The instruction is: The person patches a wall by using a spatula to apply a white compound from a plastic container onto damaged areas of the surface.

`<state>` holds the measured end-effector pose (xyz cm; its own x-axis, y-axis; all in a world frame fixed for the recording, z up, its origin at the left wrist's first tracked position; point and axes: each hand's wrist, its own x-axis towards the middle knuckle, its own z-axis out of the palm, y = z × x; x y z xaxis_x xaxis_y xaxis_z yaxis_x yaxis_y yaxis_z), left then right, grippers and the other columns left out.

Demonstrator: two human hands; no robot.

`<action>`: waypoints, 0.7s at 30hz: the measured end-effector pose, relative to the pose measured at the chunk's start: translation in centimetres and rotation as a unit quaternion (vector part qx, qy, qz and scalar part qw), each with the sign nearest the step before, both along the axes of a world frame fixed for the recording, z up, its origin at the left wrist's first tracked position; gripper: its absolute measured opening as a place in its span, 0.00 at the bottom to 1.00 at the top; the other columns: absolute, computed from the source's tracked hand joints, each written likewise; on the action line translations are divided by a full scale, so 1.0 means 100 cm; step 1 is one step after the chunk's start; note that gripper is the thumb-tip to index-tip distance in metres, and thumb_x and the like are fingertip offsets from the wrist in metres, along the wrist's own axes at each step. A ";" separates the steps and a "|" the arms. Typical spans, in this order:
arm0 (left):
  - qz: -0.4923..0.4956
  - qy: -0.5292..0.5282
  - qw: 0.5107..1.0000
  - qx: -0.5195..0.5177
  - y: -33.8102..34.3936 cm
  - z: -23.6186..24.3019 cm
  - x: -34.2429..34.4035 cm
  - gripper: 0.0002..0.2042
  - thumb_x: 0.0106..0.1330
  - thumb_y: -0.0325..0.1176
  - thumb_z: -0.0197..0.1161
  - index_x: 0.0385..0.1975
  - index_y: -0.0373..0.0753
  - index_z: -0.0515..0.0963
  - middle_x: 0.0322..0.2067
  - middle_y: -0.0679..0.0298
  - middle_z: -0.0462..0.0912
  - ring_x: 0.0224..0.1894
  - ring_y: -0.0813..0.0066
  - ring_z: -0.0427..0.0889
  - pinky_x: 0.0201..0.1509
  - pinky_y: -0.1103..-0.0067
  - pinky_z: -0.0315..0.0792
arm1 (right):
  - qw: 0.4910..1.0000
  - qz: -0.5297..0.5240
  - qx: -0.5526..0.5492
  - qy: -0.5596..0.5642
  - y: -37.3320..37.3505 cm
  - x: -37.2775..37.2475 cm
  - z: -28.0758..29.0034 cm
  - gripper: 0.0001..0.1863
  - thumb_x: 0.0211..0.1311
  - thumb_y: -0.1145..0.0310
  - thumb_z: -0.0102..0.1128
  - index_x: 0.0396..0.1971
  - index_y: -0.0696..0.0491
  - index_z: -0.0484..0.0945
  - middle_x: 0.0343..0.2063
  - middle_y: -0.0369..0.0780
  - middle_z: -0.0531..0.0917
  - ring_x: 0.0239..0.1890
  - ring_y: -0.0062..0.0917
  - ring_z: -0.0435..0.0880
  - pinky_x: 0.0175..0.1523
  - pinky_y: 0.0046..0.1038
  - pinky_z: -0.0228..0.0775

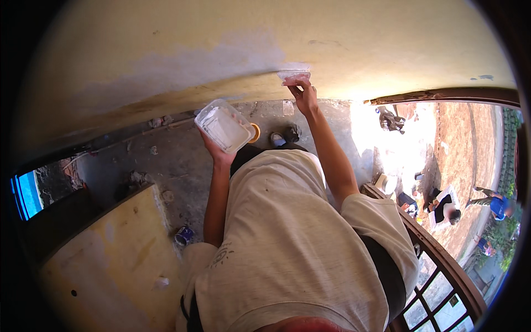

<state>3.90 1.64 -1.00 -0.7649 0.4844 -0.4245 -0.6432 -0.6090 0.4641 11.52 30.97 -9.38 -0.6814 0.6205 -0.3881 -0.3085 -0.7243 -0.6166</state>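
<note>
Shirt (pixel 287 221) foremost, a spreader (pixel 293 76) jutting from right hand (pixel 306 100) seemingly touches the wall (pixel 398 47).

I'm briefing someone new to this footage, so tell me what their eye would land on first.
Probably the right hand, at upper centre, holding a flat pinkish piece against the yellowish wall, just right of a broad pale patch. Next comes the clear tub with white paste inside, held left of centre in the left hand. The glaring sunlit ground on the right would also draw the eye.
</note>
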 end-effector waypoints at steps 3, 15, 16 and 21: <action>-0.019 -0.007 1.000 0.016 -0.001 -0.001 0.000 0.33 0.69 0.65 0.43 0.63 0.46 0.67 0.61 0.60 0.71 0.62 0.52 0.70 0.66 0.54 0.63 | 0.998 -0.008 0.060 0.017 0.005 -0.007 0.014 0.12 0.60 0.78 0.47 0.31 0.70 0.79 0.41 0.52 0.81 0.49 0.38 0.80 0.62 0.39 0.74; -0.032 -0.008 0.999 0.030 -0.010 -0.008 0.000 0.32 0.69 0.64 0.44 0.63 0.47 0.67 0.62 0.62 0.70 0.62 0.53 0.70 0.66 0.54 0.63 | 0.995 -0.016 0.086 0.044 0.009 -0.004 0.090 0.12 0.64 0.77 0.45 0.36 0.69 0.77 0.40 0.51 0.82 0.48 0.37 0.81 0.63 0.38 0.72; -0.025 -0.016 0.999 0.030 -0.010 -0.006 0.001 0.32 0.69 0.64 0.44 0.63 0.47 0.67 0.62 0.62 0.70 0.62 0.53 0.70 0.66 0.54 0.63 | 0.994 -0.031 0.099 0.044 0.003 0.003 0.093 0.12 0.64 0.76 0.46 0.37 0.67 0.77 0.40 0.49 0.82 0.46 0.37 0.82 0.63 0.38 0.72; -0.014 -0.022 0.999 0.030 -0.009 -0.002 0.003 0.31 0.69 0.63 0.45 0.63 0.47 0.67 0.62 0.62 0.70 0.62 0.53 0.70 0.65 0.54 0.64 | 0.998 -0.048 0.027 -0.020 -0.011 0.044 0.052 0.12 0.61 0.77 0.48 0.42 0.67 0.75 0.42 0.50 0.82 0.45 0.39 0.83 0.59 0.37 0.74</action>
